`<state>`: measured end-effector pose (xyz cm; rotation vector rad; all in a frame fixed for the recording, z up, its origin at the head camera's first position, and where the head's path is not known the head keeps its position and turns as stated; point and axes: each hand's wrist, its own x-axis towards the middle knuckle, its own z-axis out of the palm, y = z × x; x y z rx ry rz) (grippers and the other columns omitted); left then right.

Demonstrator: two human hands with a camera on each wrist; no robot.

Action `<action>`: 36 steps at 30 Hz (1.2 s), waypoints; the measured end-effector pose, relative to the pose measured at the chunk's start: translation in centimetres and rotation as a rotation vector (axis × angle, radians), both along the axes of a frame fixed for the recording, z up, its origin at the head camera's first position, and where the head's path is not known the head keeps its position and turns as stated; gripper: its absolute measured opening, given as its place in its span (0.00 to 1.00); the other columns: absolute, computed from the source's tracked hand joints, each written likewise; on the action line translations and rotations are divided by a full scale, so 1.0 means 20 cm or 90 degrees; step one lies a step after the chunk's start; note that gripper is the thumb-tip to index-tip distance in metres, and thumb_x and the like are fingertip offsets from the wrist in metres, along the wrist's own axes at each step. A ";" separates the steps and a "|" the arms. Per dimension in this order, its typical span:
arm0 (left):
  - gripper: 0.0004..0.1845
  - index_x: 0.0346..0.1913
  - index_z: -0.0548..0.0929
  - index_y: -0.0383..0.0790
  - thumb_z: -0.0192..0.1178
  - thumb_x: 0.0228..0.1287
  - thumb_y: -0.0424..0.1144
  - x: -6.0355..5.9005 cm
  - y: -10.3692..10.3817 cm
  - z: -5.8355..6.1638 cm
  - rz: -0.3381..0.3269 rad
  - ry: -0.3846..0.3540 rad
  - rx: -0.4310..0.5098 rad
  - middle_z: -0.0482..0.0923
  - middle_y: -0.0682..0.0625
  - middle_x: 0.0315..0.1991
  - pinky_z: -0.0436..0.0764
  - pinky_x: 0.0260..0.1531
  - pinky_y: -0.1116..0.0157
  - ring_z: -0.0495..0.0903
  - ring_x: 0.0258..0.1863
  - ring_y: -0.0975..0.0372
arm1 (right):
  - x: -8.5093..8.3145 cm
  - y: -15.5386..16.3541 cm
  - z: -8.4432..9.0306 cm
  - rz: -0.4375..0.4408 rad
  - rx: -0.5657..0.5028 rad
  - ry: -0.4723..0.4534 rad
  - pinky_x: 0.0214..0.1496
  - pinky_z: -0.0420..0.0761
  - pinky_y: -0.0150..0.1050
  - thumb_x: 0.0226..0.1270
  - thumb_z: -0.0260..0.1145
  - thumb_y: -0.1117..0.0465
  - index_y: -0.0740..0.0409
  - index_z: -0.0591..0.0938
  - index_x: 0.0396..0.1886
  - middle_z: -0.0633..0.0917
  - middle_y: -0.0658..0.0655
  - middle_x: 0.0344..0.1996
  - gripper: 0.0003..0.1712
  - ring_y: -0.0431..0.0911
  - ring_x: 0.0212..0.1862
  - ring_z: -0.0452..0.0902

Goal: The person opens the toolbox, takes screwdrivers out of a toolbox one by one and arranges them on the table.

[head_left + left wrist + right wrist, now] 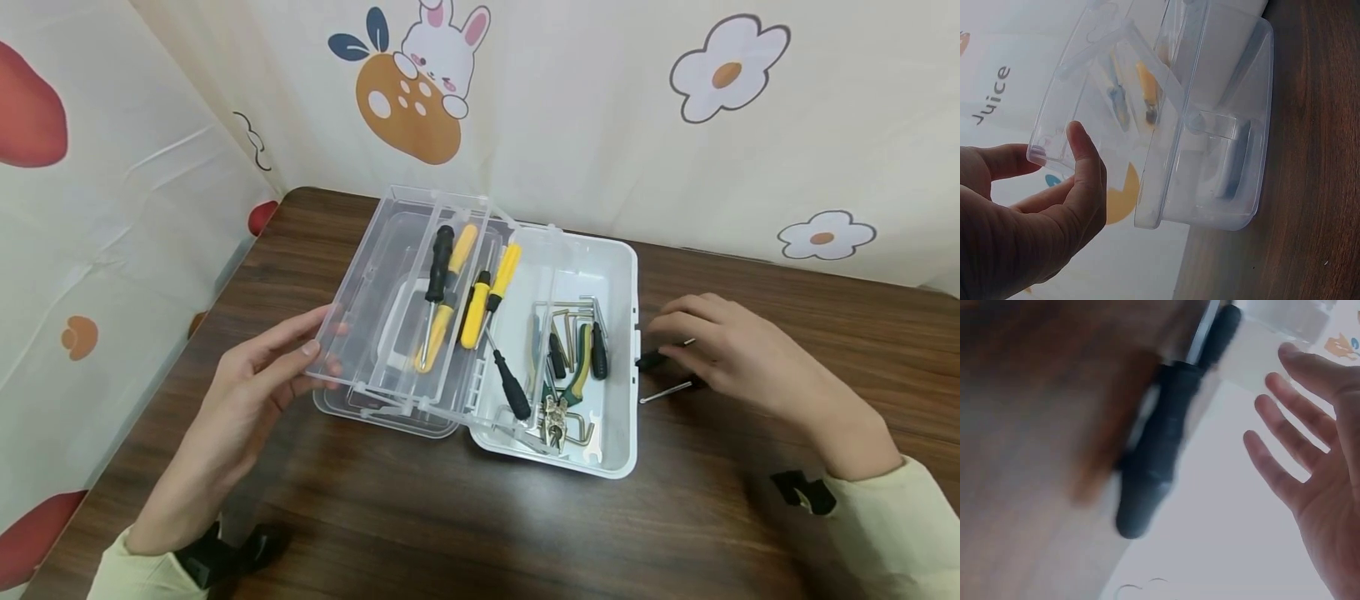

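My left hand (247, 392) pinches the near left corner of a clear plastic tray (347, 333), thumb above and fingers below. The tray is hinged to a white toolbox (628, 442) and is swung out over its clear lid (382, 425). In the tray lie a black-handled screwdriver (440, 258) and several yellow-handled ones (504, 271). My right hand (727, 342), fingers loosely spread, hovers right of the box. Close to it on the table lie two black-handled screwdrivers; one handle (1154, 450) fills the right wrist view, apart from the fingers.
Inside the box are hex keys (577, 333), green-handled pliers (579, 379), a small wrench (595, 442) and black-handled screwdrivers (598, 354). Brown wooden table (420, 517) surrounds it. A patterned cloth (570, 125) hangs behind and at the left.
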<state>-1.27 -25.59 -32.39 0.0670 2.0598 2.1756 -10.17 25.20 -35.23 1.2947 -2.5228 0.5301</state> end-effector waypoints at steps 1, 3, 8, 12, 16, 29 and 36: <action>0.23 0.74 0.74 0.38 0.53 0.81 0.31 0.00 0.00 0.00 0.000 -0.001 -0.001 0.85 0.46 0.60 0.89 0.48 0.65 0.89 0.41 0.61 | 0.00 -0.01 0.02 0.008 -0.007 0.006 0.55 0.74 0.35 0.84 0.51 0.41 0.51 0.88 0.50 0.87 0.48 0.47 0.26 0.44 0.49 0.80; 0.23 0.74 0.74 0.38 0.53 0.81 0.31 0.00 0.00 0.00 0.000 -0.002 -0.002 0.85 0.46 0.60 0.89 0.48 0.65 0.89 0.41 0.61 | -0.01 -0.04 0.06 0.022 -0.014 0.019 0.57 0.72 0.32 0.85 0.46 0.39 0.51 0.88 0.50 0.87 0.48 0.47 0.30 0.44 0.50 0.79; 0.23 0.74 0.74 0.38 0.53 0.81 0.31 0.00 0.00 0.00 0.000 -0.002 -0.004 0.85 0.47 0.61 0.89 0.48 0.65 0.89 0.40 0.62 | -0.02 -0.14 0.15 0.064 0.005 0.040 0.57 0.73 0.33 0.86 0.47 0.44 0.54 0.88 0.51 0.87 0.50 0.49 0.27 0.45 0.51 0.79; 0.23 0.74 0.74 0.38 0.53 0.81 0.31 0.00 0.00 0.00 0.000 -0.003 -0.004 0.85 0.46 0.61 0.89 0.48 0.65 0.89 0.40 0.62 | -0.03 -0.24 0.19 0.106 0.047 0.063 0.49 0.81 0.44 0.72 0.71 0.61 0.52 0.87 0.50 0.87 0.52 0.48 0.09 0.50 0.49 0.81; 0.23 0.74 0.74 0.39 0.52 0.81 0.31 0.00 0.00 0.00 0.000 -0.005 -0.006 0.85 0.47 0.61 0.89 0.49 0.66 0.89 0.40 0.62 | -0.04 -0.33 0.21 0.121 0.106 0.062 0.48 0.85 0.50 0.51 0.79 0.75 0.50 0.87 0.50 0.87 0.51 0.48 0.27 0.51 0.50 0.82; 0.23 0.74 0.74 0.38 0.52 0.81 0.31 0.00 -0.01 0.00 -0.001 -0.006 -0.001 0.85 0.47 0.61 0.89 0.48 0.65 0.89 0.40 0.62 | -0.07 -0.50 0.15 0.152 0.285 -0.013 0.58 0.83 0.48 0.63 0.74 0.71 0.46 0.88 0.50 0.87 0.47 0.52 0.20 0.48 0.61 0.80; 0.23 0.74 0.74 0.38 0.52 0.81 0.31 0.00 -0.01 0.00 -0.002 -0.011 -0.005 0.85 0.46 0.61 0.89 0.48 0.65 0.89 0.41 0.61 | -0.10 -0.56 0.10 0.163 0.323 -0.056 0.62 0.82 0.55 0.63 0.73 0.70 0.46 0.89 0.50 0.88 0.48 0.50 0.19 0.47 0.56 0.80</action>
